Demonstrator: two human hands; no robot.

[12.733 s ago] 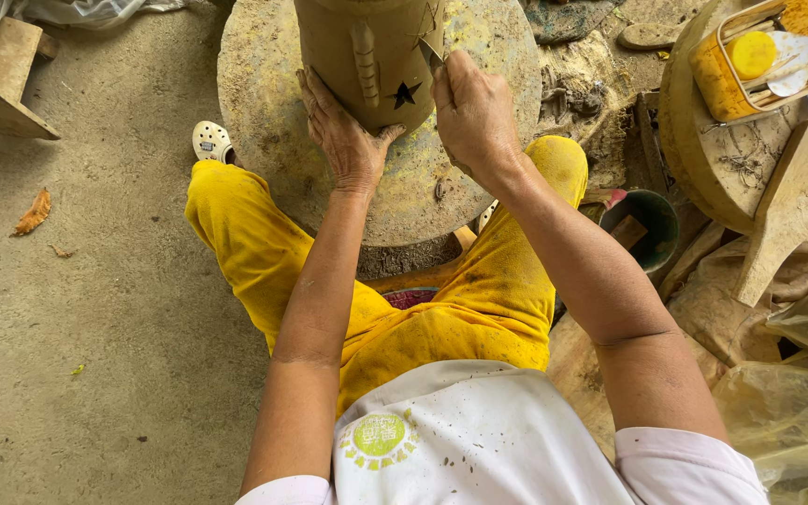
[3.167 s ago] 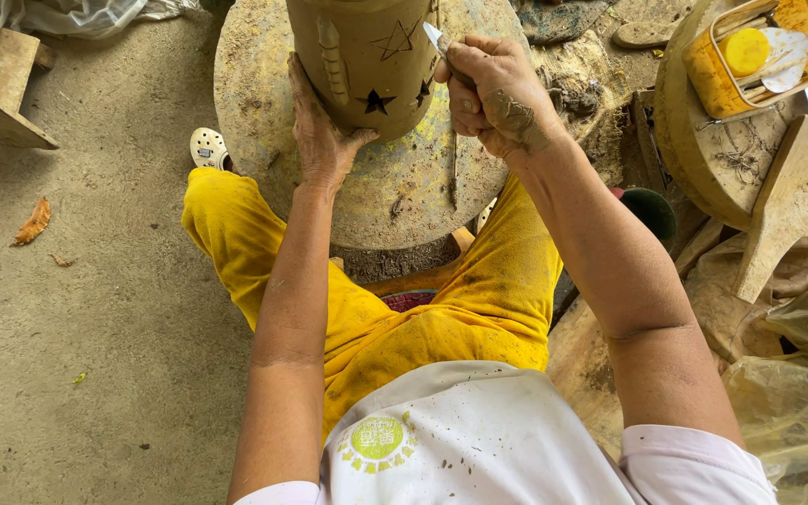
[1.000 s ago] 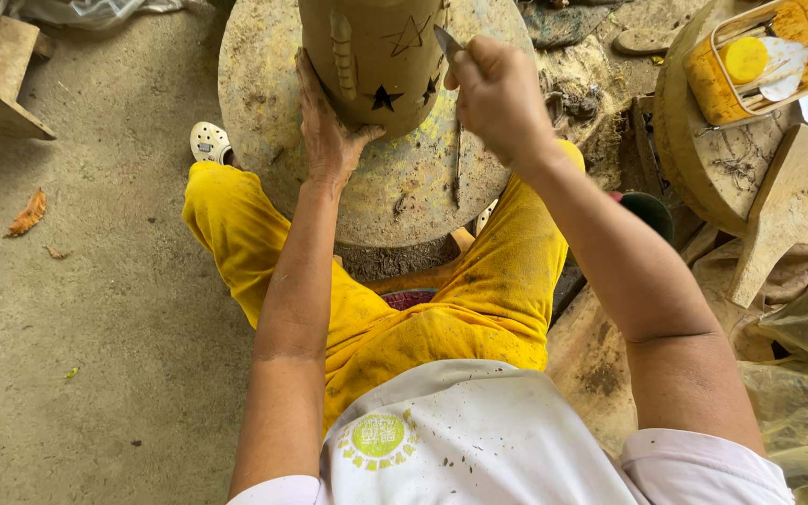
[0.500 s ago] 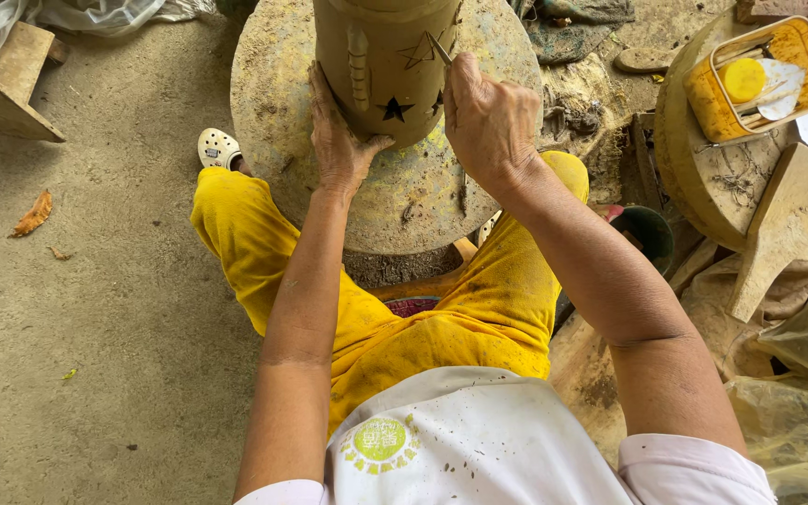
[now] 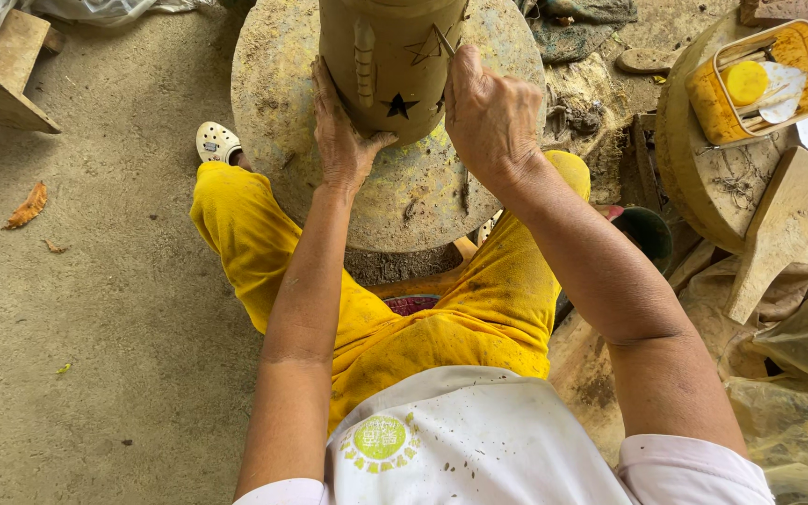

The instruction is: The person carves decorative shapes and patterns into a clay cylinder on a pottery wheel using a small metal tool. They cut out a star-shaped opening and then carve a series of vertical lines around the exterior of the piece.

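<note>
Here, L hand (image 5: 343, 140) flat on clay pot (image 5: 387, 56), R hand (image 5: 490, 117) gripping blade (image 5: 443, 39), yellow tub (image 5: 761, 82) w/ tools

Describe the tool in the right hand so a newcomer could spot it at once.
Start at the round turntable with the tall clay pot. The right hand grips a thin blade against the pot's wall, the only slim pointed thing there, beside the cut-out star.

Clay pot (image 5: 387, 56) top beyond the upper edge; blade (image 5: 443, 39) handle buried inside the right hand (image 5: 490, 117).
</note>
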